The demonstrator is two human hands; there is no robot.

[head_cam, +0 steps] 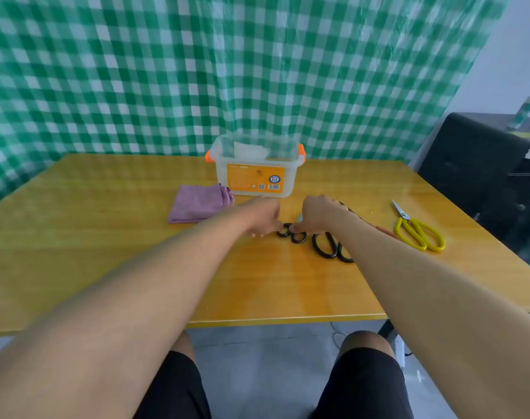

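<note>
The left hand (pixel 263 219) and the right hand (pixel 321 214) meet over the small black-handled scissors (pixel 291 233), which lie flat on the yellow wooden surface (pixel 106 237), near its middle. The right hand's fingertips pinch the top of one handle loop; the left hand's fingers curl down at the other loop, but I cannot tell whether they grip it. Just to the right lie the larger black-handled scissors (pixel 325 246), partly under the right forearm; well apart, further right, lie the yellow-handled scissors (pixel 418 232). To the left is a folded purple cloth (pixel 197 205), just beside the clear plastic box with orange latches (pixel 254 176).

The work looks barely begun: all three pairs are on the surface and none is lifted, so the picking up and whatever follows are left to do. The small pair's blades are mostly hidden under the right hand; the whitish contents of the box are hard to make out.
</note>
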